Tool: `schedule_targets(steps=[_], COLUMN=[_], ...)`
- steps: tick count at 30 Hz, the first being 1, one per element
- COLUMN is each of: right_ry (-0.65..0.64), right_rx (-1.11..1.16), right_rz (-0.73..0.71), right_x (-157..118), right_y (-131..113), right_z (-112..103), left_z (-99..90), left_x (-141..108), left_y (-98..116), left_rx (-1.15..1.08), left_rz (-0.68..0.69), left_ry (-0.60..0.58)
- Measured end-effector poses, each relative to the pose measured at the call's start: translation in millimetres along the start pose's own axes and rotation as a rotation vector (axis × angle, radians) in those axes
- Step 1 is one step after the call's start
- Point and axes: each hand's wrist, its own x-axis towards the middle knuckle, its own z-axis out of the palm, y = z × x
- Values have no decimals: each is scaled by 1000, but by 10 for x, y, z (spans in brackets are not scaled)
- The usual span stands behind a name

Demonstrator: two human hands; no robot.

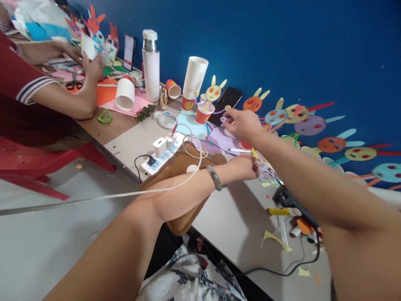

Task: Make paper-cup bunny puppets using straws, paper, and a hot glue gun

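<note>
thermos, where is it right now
In the head view, the white thermos stands upright left of centre by the blue wall, with a tipped red paper cup between it and the tall cup stack.

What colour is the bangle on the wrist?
Dark green bangle, seen best in the head view.

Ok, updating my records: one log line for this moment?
right hand: holds purple disc; left hand: near paper scraps; rabbit cup: upright
</note>
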Motion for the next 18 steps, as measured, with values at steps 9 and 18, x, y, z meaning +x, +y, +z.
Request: schedule_targets(steps=[9,18], right_ry=[358,387], right_rx=[1,-16], right_rz=[-72,-100], right_x=[-1257,-2593], right_y=[547,886], right_z=[-347,-491], left_z=[-212,-171], left_x=[-222,-193], left_y=[200,125], left_rx=[91,80], left_rz=[-22,2], left_ry=[-41,-24])
